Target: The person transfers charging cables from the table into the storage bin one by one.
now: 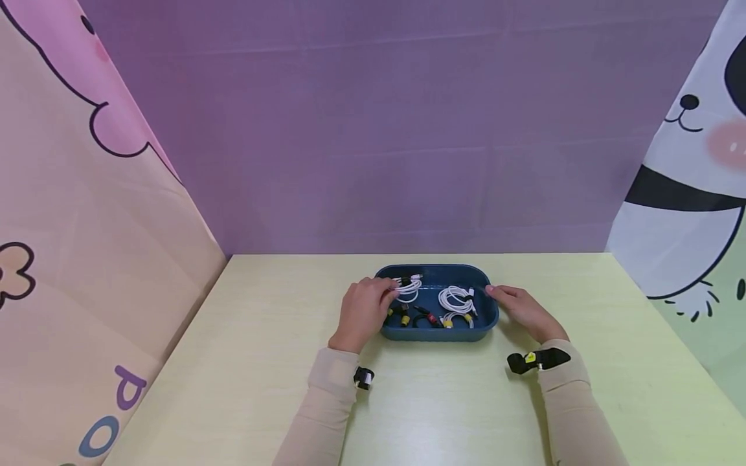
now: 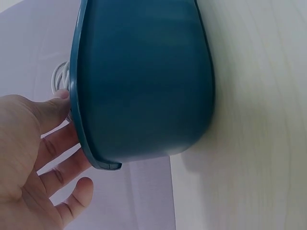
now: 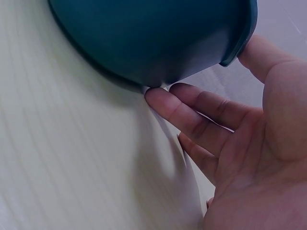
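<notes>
A dark blue plastic storage basket (image 1: 431,334) sits on the table with several cables inside. At its left end my left hand (image 1: 362,310) pinches a coiled white cable (image 1: 411,291), lifted to about rim height. In the left wrist view the cable loops (image 2: 59,76) show beside the thumb, partly hidden by the basket wall. My right hand (image 1: 527,310) holds the basket's right end, thumb at the rim and fingertips (image 3: 160,100) against the outer wall near its base. Another white coiled cable (image 1: 449,299) lies in the right half of the basket.
Along the basket's front lie short cables: one with yellow ends (image 1: 405,320), a black and red one (image 1: 432,319), and a white one with yellow connectors (image 1: 449,322). The pale wooden table (image 1: 443,401) meets a purple backdrop (image 1: 408,129) behind, with printed cloths at both sides.
</notes>
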Demonstrator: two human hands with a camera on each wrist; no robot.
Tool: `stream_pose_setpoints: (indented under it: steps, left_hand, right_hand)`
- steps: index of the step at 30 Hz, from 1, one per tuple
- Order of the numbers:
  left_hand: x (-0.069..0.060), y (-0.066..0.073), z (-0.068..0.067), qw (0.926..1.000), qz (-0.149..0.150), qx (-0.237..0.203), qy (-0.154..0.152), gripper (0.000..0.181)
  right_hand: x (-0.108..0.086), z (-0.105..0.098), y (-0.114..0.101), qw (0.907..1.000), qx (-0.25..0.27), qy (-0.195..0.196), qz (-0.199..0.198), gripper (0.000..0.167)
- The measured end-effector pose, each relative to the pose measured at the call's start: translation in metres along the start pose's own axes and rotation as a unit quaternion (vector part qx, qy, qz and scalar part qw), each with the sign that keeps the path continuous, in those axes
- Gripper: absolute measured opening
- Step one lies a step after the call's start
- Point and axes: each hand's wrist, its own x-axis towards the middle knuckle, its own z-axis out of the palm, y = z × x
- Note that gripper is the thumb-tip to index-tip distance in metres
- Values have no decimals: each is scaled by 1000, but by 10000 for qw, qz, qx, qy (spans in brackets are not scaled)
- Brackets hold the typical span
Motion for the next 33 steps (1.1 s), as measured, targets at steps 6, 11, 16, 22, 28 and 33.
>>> stream_pose_setpoints:
  steps: [6,11,16,22,28,33]
  left_hand:
    - [2,3,3,9999,127,58,-94,20]
    - [4,3,7,9993,178,235,-243,19]
    - [7,3,12,9969,107,494,-604,19]
    - [10,4,17,9954,76,638,-705,18]
    - [15,6,17,9945,45,628,-832,17]
    - [19,8,19,9919,-72,789,-996,17]
  right_hand:
    - [1,-1,0,10000,-27,-4,-62,77]
    - [2,-1,1,10000,11,-10,3,77]
    - [3,0,1,10000,54,-39,1,78]
    - [2,0,1,10000,-8,-23,-57,78]
    - [2,-1,2,10000,9,10,18,78]
    - [1,-1,0,10000,28,25,-10,77]
